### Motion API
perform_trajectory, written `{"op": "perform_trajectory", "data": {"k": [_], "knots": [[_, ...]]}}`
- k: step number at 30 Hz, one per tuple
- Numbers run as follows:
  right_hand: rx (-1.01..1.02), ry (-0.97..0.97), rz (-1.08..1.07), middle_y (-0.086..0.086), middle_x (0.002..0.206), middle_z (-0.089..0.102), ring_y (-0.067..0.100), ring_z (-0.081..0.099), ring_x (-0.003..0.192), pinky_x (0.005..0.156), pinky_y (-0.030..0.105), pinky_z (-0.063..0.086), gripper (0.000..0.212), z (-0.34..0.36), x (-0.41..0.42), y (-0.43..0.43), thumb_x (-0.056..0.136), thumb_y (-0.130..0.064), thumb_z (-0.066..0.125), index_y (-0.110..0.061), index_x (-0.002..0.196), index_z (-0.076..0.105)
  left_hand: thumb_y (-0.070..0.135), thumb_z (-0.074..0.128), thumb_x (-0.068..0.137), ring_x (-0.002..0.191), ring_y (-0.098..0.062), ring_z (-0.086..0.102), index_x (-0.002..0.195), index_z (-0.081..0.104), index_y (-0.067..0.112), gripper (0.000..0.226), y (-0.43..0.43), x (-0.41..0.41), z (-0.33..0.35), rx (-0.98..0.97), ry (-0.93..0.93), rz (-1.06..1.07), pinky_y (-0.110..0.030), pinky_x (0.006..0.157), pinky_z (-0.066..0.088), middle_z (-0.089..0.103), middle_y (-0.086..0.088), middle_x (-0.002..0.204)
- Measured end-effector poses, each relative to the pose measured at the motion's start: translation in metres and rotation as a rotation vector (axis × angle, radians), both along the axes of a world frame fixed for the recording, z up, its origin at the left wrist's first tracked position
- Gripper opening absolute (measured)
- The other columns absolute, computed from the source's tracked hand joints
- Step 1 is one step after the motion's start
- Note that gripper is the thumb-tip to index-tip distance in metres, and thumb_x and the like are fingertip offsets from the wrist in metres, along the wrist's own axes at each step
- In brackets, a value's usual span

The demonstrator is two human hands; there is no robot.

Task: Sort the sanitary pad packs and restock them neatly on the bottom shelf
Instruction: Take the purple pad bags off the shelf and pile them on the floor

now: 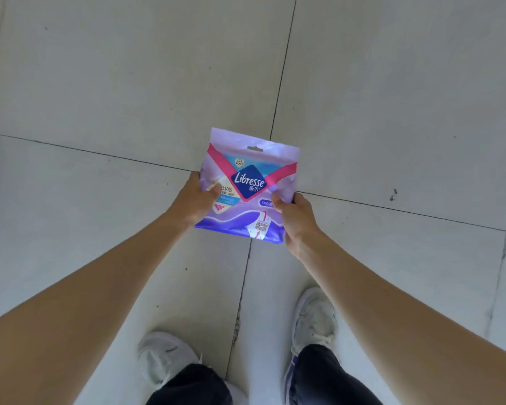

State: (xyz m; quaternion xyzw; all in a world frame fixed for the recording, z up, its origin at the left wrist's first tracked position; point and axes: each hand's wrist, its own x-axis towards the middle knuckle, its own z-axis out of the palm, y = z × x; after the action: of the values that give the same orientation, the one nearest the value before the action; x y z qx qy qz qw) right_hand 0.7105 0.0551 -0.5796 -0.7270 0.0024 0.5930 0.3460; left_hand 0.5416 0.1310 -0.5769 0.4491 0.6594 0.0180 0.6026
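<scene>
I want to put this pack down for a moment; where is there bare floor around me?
Bare floor spreads ahead of the pack, either side of the grout line, and outward of the left hand and right hand. It is crowded only close in: both hands grip the pack, and the left shoe and right shoe stand beneath. No shelf is in view.

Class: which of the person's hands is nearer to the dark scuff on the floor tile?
Right. The right hand, gripping the pack at its right edge, sits left of the scuff; the left hand grips the opposite edge, farther away.
</scene>
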Motion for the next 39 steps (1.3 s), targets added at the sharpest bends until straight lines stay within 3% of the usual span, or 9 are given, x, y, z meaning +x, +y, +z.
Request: {"op": "perform_trajectory", "data": {"k": [3, 11, 15, 18, 23, 27, 31, 35, 39], "knots": [[0.020, 0.010, -0.031, 0.013, 0.112, 0.069, 0.031, 0.069, 0.099, 0.090, 0.049, 0.054, 0.029, -0.012, -0.015, 0.010, 0.090, -0.017, 0.064, -0.005, 0.115, 0.057, 0.029, 0.065, 0.087, 0.103, -0.028, 0.065, 0.127, 0.048, 0.009, 0.048, 0.012, -0.008, -0.008, -0.014, 0.035, 0.064, -0.041, 0.090, 0.053, 0.063, -0.010, 0.122], [0.081, 0.036, 0.085, 0.014, 0.104, 0.066, 0.026, 0.065, 0.087, 0.077, 0.038, 0.053, 0.024, -0.002, -0.069, 0.047, 0.088, -0.013, 0.065, -0.004, 0.108, 0.055, 0.012, 0.056, 0.094, 0.090, -0.021, 0.064, 0.119, 0.052, 0.009, 0.025, 0.036, -0.069, 0.027, 0.057, 0.063, 0.166, -0.028, 0.076, 0.052, 0.063, -0.008, 0.113], [0.006, 0.105, 0.103, 0.017, 0.109, 0.066, 0.028, 0.066, 0.090, 0.076, 0.039, 0.055, 0.029, 0.048, -0.111, 0.035, 0.089, -0.011, 0.064, 0.001, 0.114, 0.055, 0.015, 0.057, 0.093, 0.101, -0.028, 0.064, 0.119, 0.052, 0.009, 0.027, 0.025, -0.112, 0.078, 0.018, 0.149, 0.181, -0.043, 0.093, 0.051, 0.065, -0.011, 0.116], [-0.026, 0.079, 0.127, 0.018, 0.112, 0.067, 0.031, 0.067, 0.093, 0.078, 0.039, 0.055, 0.028, 0.065, -0.133, 0.043, 0.089, -0.008, 0.063, 0.001, 0.114, 0.056, 0.034, 0.064, 0.083, 0.099, -0.032, 0.066, 0.113, 0.055, 0.011, 0.039, 0.034, -0.137, 0.093, -0.026, 0.174, 0.064, -0.049, 0.093, 0.051, 0.067, -0.013, 0.114], [0.002, -0.029, 0.109, 0.015, 0.106, 0.068, 0.030, 0.067, 0.091, 0.083, 0.043, 0.055, 0.017, 0.040, -0.164, 0.084, 0.091, -0.006, 0.059, -0.004, 0.108, 0.060, 0.055, 0.057, 0.065, 0.098, -0.032, 0.067, 0.116, 0.056, 0.011, 0.066, 0.060, -0.171, 0.058, 0.026, 0.110, 0.005, -0.049, 0.091, 0.053, 0.068, -0.011, 0.113], [0.014, -0.063, 0.134, 0.014, 0.100, 0.065, 0.023, 0.064, 0.079, 0.085, 0.044, 0.054, 0.009, 0.003, -0.184, 0.102, 0.092, -0.007, 0.057, -0.006, 0.101, 0.056, 0.050, 0.065, 0.073, 0.103, -0.033, 0.065, 0.117, 0.053, 0.012, 0.060, 0.075, -0.198, 0.009, 0.017, 0.094, 0.028, -0.052, 0.093, 0.051, 0.066, -0.013, 0.118], [-0.001, -0.069, 0.067, 0.012, 0.103, 0.065, 0.028, 0.065, 0.089, 0.089, 0.046, 0.054, 0.017, -0.019, -0.201, 0.105, 0.092, -0.010, 0.059, -0.006, 0.108, 0.056, 0.051, 0.062, 0.076, 0.103, -0.032, 0.065, 0.119, 0.054, 0.012, 0.059, 0.083, -0.210, -0.021, 0.040, 0.105, 0.015, -0.050, 0.093, 0.052, 0.066, -0.012, 0.117], [-0.002, -0.043, 0.071, 0.009, 0.095, 0.066, 0.024, 0.066, 0.076, 0.073, 0.038, 0.056, 0.019, -0.020, -0.212, 0.103, 0.092, -0.006, 0.059, -0.004, 0.110, 0.059, 0.032, 0.060, 0.091, 0.107, -0.032, 0.063, 0.123, 0.052, 0.010, 0.039, 0.087, -0.218, -0.026, 0.069, 0.150, 0.010, -0.047, 0.095, 0.050, 0.064, -0.012, 0.120], [-0.044, -0.033, 0.076, 0.011, 0.101, 0.068, 0.029, 0.068, 0.084, 0.079, 0.043, 0.057, 0.026, -0.014, -0.218, 0.109, 0.090, -0.008, 0.061, -0.003, 0.116, 0.059, 0.033, 0.059, 0.091, 0.105, -0.027, 0.065, 0.125, 0.051, 0.013, 0.040, 0.094, -0.225, -0.023, 0.044, 0.150, -0.045, -0.042, 0.092, 0.053, 0.064, -0.008, 0.121]]}}
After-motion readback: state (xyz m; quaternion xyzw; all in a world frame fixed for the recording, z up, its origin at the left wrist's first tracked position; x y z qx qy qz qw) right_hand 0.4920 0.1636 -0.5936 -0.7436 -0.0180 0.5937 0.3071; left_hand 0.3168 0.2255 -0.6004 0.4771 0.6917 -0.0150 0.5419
